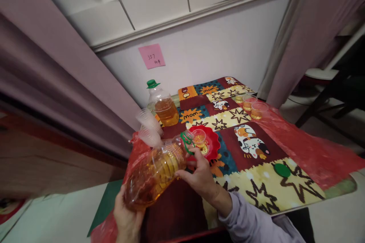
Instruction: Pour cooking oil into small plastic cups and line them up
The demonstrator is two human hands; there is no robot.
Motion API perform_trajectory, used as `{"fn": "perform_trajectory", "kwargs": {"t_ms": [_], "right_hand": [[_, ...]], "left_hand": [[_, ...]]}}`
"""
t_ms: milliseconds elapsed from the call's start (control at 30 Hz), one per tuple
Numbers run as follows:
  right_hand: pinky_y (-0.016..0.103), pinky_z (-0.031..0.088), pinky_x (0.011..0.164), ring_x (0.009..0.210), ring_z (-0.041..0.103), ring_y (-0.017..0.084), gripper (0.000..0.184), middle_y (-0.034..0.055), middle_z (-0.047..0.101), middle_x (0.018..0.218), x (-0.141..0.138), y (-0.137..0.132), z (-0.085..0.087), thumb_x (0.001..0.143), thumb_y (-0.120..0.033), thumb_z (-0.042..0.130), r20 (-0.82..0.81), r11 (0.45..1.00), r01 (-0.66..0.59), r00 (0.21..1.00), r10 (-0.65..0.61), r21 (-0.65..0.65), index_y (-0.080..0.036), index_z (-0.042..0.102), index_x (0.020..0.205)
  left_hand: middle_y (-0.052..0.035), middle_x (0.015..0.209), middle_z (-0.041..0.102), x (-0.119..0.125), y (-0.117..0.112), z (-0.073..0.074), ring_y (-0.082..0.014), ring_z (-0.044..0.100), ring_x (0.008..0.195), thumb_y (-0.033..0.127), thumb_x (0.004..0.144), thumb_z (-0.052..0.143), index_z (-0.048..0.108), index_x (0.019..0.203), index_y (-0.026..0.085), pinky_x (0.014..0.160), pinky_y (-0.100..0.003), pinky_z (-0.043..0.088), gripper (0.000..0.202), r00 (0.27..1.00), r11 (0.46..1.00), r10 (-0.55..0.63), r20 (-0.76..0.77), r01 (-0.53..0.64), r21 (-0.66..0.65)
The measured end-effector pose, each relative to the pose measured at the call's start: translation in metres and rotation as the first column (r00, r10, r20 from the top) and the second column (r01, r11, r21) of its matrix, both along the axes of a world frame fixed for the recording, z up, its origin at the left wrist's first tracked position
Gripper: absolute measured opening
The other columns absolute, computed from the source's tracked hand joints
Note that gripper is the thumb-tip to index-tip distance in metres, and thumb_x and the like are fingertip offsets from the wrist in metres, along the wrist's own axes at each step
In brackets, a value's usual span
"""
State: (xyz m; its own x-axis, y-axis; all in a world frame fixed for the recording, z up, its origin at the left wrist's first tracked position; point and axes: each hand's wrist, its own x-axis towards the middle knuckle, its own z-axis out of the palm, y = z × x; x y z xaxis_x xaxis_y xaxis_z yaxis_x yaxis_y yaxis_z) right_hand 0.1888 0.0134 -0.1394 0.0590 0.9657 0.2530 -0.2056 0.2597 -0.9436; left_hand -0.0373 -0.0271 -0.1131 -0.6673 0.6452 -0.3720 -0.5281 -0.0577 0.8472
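Note:
A large clear plastic bottle of amber liquid [155,178] is tilted in both my hands, its uncapped-looking mouth toward the upper right. My left hand [128,210] supports its base from below. Near the neck, with its green handle ring [187,142], my right hand [201,178] grips the bottle's side. The mouth is at the rim of a small clear plastic cup [199,136], which has some amber liquid in it. That cup stands on a red scalloped plate [216,146]. A round green cap [282,170] lies on the patterned mat at the right.
Behind the bottle are stacked clear cups [149,121] and a second, green-capped bottle [165,112]. Several cups with amber liquid [256,112] stand at the far right. Patterned mats [228,155] and red plastic sheeting [302,136] cover the table. A wall and curtains enclose the back.

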Motion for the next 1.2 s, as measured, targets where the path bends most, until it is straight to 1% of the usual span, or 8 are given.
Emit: {"fn": "perform_trajectory", "kwargs": {"t_ms": [167, 300, 400, 500, 600, 933, 1100, 1200], "right_hand": [[0.039, 0.068, 0.086, 0.111, 0.073, 0.027, 0.057, 0.0085, 0.069, 0.133, -0.006, -0.007, 0.019, 0.07, -0.024, 0.089, 0.085, 0.989, 0.033, 0.995, -0.046, 0.146, -0.029, 0.057, 0.116], [0.039, 0.068, 0.085, 0.109, 0.074, 0.027, 0.058, 0.0086, 0.07, 0.128, -0.011, -0.012, 0.027, 0.071, -0.022, 0.089, 0.137, 0.982, 0.035, 0.989, -0.061, 0.185, -0.029, 0.056, 0.118], [0.045, 0.065, 0.094, 0.114, 0.072, 0.03, 0.058, 0.0093, 0.07, 0.125, -0.014, -0.016, 0.028, 0.072, -0.024, 0.09, 0.197, 0.98, 0.035, 0.978, -0.074, 0.195, -0.028, 0.056, 0.118], [0.049, 0.062, 0.1, 0.117, 0.071, 0.031, 0.055, 0.0092, 0.07, 0.124, -0.017, -0.021, 0.03, 0.075, -0.024, 0.088, 0.229, 0.977, 0.038, 0.97, -0.087, 0.21, -0.029, 0.055, 0.119], [0.051, 0.061, 0.103, 0.122, 0.069, 0.032, 0.056, 0.0093, 0.069, 0.127, -0.019, -0.026, 0.034, 0.076, -0.023, 0.087, 0.252, 0.973, 0.02, 0.965, -0.079, 0.229, -0.029, 0.055, 0.122], [0.056, 0.056, 0.112, 0.135, 0.064, 0.036, 0.095, 0.0124, 0.063, 0.15, 0.022, -0.039, 0.057, 0.078, -0.04, 0.092, 0.406, 0.905, -0.194, 0.913, 0.026, 0.378, -0.031, 0.041, 0.158], [0.05, 0.061, 0.102, 0.114, 0.075, 0.03, 0.04, 0.0101, 0.075, 0.13, 0.077, -0.004, 0.06, 0.095, -0.042, 0.073, 0.535, 0.943, -0.003, 0.824, -0.187, 0.334, -0.028, 0.065, 0.132], [0.054, 0.06, 0.097, 0.109, 0.074, 0.034, 0.041, 0.016, 0.076, 0.121, 0.104, 0.036, 0.048, 0.091, -0.046, 0.074, 0.706, 0.947, 0.088, 0.646, -0.291, 0.31, -0.02, 0.069, 0.122]], "left_hand": [[0.0049, 0.082, 0.078, -0.012, -0.002, -0.005, -0.0141, 0.068, 0.069, 0.027, 0.086, 0.064, 0.076, 0.09, 0.023, 0.068, -0.022, 0.058, 0.013, 0.998, 0.998, -0.036, -0.05, 0.034, -0.049], [-0.0032, 0.125, 0.076, -0.023, -0.008, 0.023, -0.0247, 0.065, 0.123, 0.034, 0.084, 0.076, 0.077, 0.117, 0.022, 0.092, -0.023, 0.056, 0.035, 0.881, 0.981, -0.192, -0.432, 0.185, -0.058], [-0.0082, 0.146, 0.066, -0.017, -0.009, 0.057, -0.0307, 0.04, 0.154, 0.011, 0.057, 0.095, 0.078, 0.114, 0.022, 0.119, -0.026, 0.04, 0.06, 0.755, 0.964, -0.222, -0.617, 0.265, -0.023], [-0.0114, 0.152, 0.061, 0.0, -0.004, 0.076, -0.0363, 0.035, 0.157, 0.002, 0.035, 0.1, 0.077, 0.118, 0.023, 0.125, -0.038, 0.035, 0.089, 0.671, 0.923, -0.288, -0.684, 0.383, -0.012], [-0.0099, 0.152, 0.061, 0.012, 0.001, 0.072, -0.0397, 0.039, 0.155, 0.007, 0.031, 0.102, 0.075, 0.124, 0.027, 0.125, -0.047, 0.037, 0.1, 0.543, 0.881, -0.365, -0.756, 0.465, -0.092], [-0.0095, 0.15, 0.063, 0.001, -0.01, 0.054, -0.0388, 0.046, 0.148, 0.006, 0.025, 0.101, 0.075, 0.127, 0.027, 0.13, -0.043, 0.022, 0.107, 0.532, 0.906, -0.295, -0.794, 0.421, -0.055], [-0.0076, 0.147, 0.065, 0.0, -0.01, 0.052, -0.0381, 0.049, 0.146, 0.015, 0.028, 0.104, 0.074, 0.127, 0.029, 0.129, -0.043, 0.025, 0.104, 0.482, 0.905, -0.281, -0.83, 0.421, -0.062], [-0.0073, 0.146, 0.066, 0.0, -0.01, 0.051, -0.0371, 0.05, 0.146, 0.018, 0.028, 0.105, 0.074, 0.126, 0.028, 0.128, -0.04, 0.027, 0.103, 0.485, 0.909, -0.265, -0.833, 0.413, -0.048]]}}
